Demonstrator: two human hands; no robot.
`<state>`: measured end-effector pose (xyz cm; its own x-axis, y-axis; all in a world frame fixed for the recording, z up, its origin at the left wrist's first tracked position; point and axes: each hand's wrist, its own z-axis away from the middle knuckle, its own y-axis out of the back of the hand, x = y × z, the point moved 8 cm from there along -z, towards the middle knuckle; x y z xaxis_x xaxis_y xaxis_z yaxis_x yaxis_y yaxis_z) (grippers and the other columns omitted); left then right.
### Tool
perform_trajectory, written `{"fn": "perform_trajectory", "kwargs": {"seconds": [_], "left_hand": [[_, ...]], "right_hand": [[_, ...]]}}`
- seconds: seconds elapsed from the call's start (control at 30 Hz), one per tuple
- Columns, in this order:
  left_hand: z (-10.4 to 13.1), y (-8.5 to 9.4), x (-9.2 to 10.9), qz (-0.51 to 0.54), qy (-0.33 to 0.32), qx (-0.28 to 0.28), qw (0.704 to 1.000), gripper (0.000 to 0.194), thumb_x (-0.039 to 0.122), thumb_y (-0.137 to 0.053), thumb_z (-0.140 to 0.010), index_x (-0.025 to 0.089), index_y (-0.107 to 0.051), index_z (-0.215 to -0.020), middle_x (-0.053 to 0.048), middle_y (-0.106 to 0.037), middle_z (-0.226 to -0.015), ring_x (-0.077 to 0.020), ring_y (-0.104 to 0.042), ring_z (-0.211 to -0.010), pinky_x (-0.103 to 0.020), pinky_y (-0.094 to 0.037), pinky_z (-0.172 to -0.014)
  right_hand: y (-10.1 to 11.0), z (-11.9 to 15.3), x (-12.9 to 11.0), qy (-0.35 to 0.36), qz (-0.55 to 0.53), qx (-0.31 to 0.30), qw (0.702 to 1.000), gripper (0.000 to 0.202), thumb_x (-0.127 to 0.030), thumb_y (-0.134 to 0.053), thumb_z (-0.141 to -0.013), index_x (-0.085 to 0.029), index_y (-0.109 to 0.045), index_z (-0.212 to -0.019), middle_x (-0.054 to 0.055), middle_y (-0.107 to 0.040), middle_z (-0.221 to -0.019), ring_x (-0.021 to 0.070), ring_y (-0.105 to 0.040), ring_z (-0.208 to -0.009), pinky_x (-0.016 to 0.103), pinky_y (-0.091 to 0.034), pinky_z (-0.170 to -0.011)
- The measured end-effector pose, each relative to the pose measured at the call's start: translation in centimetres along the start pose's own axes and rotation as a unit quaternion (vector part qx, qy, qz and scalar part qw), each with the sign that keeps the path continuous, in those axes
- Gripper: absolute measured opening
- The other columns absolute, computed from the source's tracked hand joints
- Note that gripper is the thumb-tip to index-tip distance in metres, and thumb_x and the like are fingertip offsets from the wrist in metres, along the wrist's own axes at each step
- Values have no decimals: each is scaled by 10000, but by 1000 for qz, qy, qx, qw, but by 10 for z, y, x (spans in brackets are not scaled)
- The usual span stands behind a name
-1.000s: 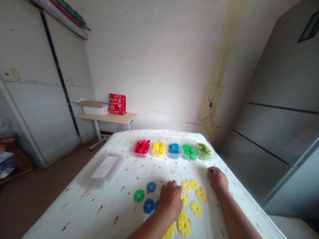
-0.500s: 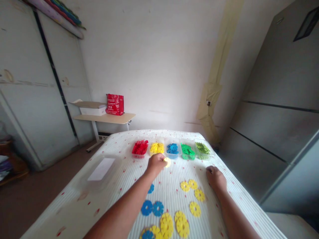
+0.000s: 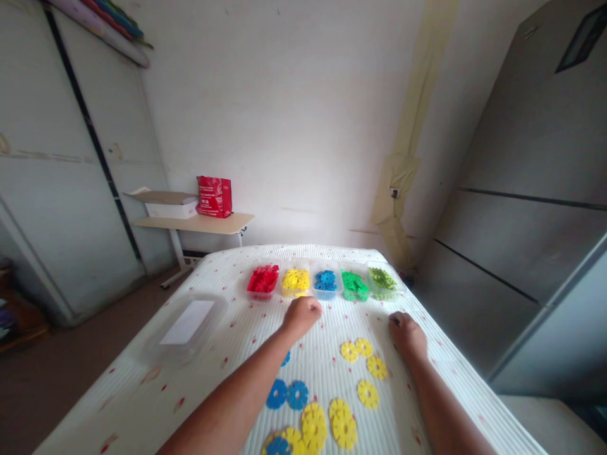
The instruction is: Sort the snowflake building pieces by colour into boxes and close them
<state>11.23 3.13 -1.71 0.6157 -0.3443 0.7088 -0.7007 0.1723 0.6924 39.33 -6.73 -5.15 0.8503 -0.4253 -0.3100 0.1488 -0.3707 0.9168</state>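
Note:
My left hand (image 3: 302, 316) is closed above the table, just in front of the yellow box. Its fingers are curled, and I cannot make out what is in them, if anything. A sliver of yellow shows behind the knuckles. My right hand (image 3: 408, 335) rests closed on the cloth at the right, a dark spot at its fingertips. Between my arms lie loose yellow notched discs (image 3: 368, 394) and blue notched discs (image 3: 298, 395). Further ones overlap near the front edge. The yellow box (image 3: 296, 282) holds a heap of yellow pieces.
Along the table's far side stand boxes of red (image 3: 263, 281), blue (image 3: 325, 282), green (image 3: 355, 286) and light green pieces (image 3: 383, 283). A clear lid (image 3: 165, 347) with white paper (image 3: 187, 322) lies at left. A side table (image 3: 237, 222) carries a red bag (image 3: 214, 197).
The yellow disc that showed at my left fingertips is no longer visible there, and those fingers are curled in. My right hand stays in place. The view has shifted slightly.

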Motion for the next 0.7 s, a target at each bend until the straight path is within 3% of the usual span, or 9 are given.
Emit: {"fn": "perform_trajectory", "kwargs": {"seconds": [0.17,0.3,0.4,0.5,0.57,0.63,0.7], "left_hand": [[32,-56,32,-47,-56,-83,994,255,274,-608,-624,195,-668,-859,-43,-638,-859,-199,-602,-835,-269,-450,-728],[49,-73,44,-57,-71,-90,992,234,189,-588,-609,196,-650,-835,-52,-597,-947,-198,-570,-909,-281,-426,-789],[58,-77,42,-33,-68,-88,993,237,126,-552,-602,198,-635,-812,-15,-621,-847,-161,-585,-812,-251,-433,-724],[59,-74,35,12,-47,-92,995,131,108,-578,-567,177,-623,-669,18,-613,-639,-139,-588,-644,-222,-438,-596],[48,-60,28,50,-17,-83,995,69,106,-596,-564,154,-609,-612,29,-584,-545,-117,-566,-525,-206,-428,-514],[28,-36,20,90,21,-50,994,58,127,-573,-628,130,-618,-665,26,-572,-523,-93,-538,-445,-192,-417,-456],[3,-4,13,132,46,5,990,125,173,-533,-708,117,-625,-772,6,-602,-605,-78,-559,-487,-173,-434,-474]], "right_hand": [[-1,0,1,7,-4,0,1000,232,-226,-397,-790,-192,-621,-841,50,-618,-915,139,-564,-756,212,-323,-575],[-2,0,2,7,-6,2,1000,238,-235,-396,-795,-195,-625,-849,47,-621,-913,138,-568,-760,211,-325,-577],[-2,0,3,-1,-6,-1,1000,241,-233,-398,-796,-195,-629,-854,49,-624,-914,141,-569,-760,214,-325,-574],[-2,-1,3,1,-7,-3,1000,244,-230,-397,-792,-194,-630,-853,51,-627,-910,145,-569,-754,218,-323,-569],[-2,-1,2,3,-6,-2,1000,244,-231,-398,-790,-194,-631,-855,51,-625,-910,146,-568,-754,218,-322,-568],[-2,-1,2,5,-3,1,1000,241,-228,-401,-789,-194,-631,-855,50,-624,-914,144,-568,-757,217,-324,-573],[-2,-1,2,4,0,2,1000,238,-222,-403,-789,-192,-631,-850,51,-625,-917,142,-568,-758,215,-325,-577]]}}
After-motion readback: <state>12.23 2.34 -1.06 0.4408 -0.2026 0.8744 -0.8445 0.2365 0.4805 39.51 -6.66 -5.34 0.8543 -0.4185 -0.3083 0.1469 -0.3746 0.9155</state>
